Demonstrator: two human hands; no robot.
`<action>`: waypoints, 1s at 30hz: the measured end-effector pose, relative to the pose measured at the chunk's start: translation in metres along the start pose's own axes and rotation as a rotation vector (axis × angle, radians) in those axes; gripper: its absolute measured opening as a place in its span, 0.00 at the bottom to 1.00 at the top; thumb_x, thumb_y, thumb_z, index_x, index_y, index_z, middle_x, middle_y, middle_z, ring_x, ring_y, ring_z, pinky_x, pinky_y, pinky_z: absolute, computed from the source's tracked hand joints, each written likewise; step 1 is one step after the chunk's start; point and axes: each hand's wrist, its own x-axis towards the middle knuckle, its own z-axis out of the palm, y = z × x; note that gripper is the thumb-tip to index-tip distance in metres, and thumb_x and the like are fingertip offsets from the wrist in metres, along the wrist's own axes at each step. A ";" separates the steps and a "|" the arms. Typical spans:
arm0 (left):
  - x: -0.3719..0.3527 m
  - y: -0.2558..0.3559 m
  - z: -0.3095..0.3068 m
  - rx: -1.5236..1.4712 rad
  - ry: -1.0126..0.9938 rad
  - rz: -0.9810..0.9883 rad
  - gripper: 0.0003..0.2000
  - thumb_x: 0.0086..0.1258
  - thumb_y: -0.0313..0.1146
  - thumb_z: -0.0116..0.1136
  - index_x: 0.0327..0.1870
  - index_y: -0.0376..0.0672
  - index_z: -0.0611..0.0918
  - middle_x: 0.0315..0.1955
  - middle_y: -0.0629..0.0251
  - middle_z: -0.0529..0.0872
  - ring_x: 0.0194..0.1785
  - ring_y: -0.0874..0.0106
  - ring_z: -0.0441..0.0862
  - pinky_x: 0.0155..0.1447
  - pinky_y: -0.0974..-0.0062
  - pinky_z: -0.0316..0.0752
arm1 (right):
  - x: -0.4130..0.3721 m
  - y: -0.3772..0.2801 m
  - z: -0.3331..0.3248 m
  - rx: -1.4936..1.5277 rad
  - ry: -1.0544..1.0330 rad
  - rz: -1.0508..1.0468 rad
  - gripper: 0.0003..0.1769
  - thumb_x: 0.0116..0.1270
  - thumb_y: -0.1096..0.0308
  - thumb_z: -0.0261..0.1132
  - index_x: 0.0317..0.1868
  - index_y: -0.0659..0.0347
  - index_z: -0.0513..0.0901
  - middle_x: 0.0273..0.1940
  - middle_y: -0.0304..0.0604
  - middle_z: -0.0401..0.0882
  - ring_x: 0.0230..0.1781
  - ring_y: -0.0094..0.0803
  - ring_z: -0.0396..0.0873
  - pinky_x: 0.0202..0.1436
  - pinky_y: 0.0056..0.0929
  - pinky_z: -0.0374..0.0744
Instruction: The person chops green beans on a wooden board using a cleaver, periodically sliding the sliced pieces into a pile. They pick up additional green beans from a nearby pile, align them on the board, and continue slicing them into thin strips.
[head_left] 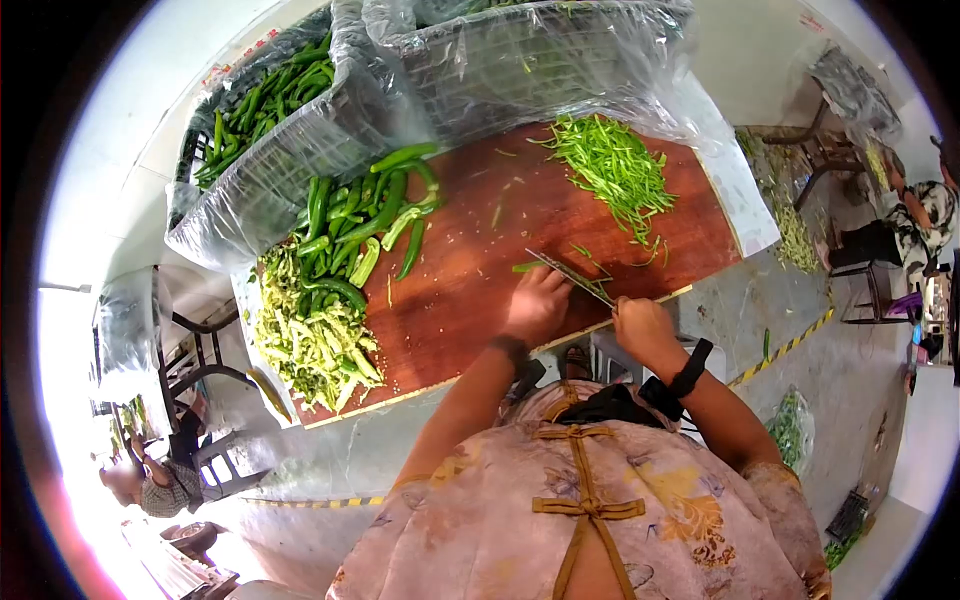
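My right hand (645,330) is closed round the handle of a knife (575,276), its blade pointing up and left over the reddish-brown board (450,265). Beside the blade, my left hand (538,302) presses its bent fingers on a green pepper piece (524,267), mostly hidden beneath them. A few thin green shreds (592,262) lie just past the blade. Farther up the board at right is a heap of shredded green pepper (612,170). Whole and split green peppers (350,225) are piled at left, above a mound of pale pepper cores (310,345).
Two plastic-lined crates stand behind the board; the left crate (270,165) holds green peppers, the right crate (540,70) mostly shows its side. Seated people appear at far left (165,475) and far right (925,215). Yellow-black tape (785,350) marks the floor.
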 end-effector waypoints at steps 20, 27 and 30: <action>-0.005 -0.002 0.006 -0.011 0.004 -0.043 0.13 0.51 0.26 0.55 0.39 0.43 0.83 0.40 0.65 0.79 0.48 0.62 0.75 0.54 0.65 0.72 | -0.001 0.002 0.006 -0.013 -0.015 0.029 0.11 0.61 0.63 0.59 0.30 0.64 0.78 0.24 0.58 0.78 0.28 0.55 0.78 0.33 0.50 0.76; -0.001 0.001 -0.006 -0.033 -0.002 -0.039 0.12 0.51 0.27 0.56 0.39 0.42 0.82 0.38 0.65 0.78 0.47 0.63 0.73 0.52 0.65 0.72 | 0.002 -0.001 -0.006 0.025 -0.053 0.027 0.10 0.59 0.67 0.57 0.28 0.65 0.78 0.25 0.57 0.79 0.29 0.55 0.79 0.34 0.50 0.77; -0.003 0.001 -0.004 -0.032 -0.031 -0.045 0.12 0.51 0.27 0.56 0.39 0.41 0.82 0.38 0.65 0.78 0.48 0.62 0.73 0.52 0.65 0.72 | 0.015 0.001 0.011 0.023 -0.039 0.014 0.08 0.57 0.70 0.56 0.26 0.65 0.79 0.25 0.56 0.79 0.29 0.53 0.80 0.34 0.50 0.77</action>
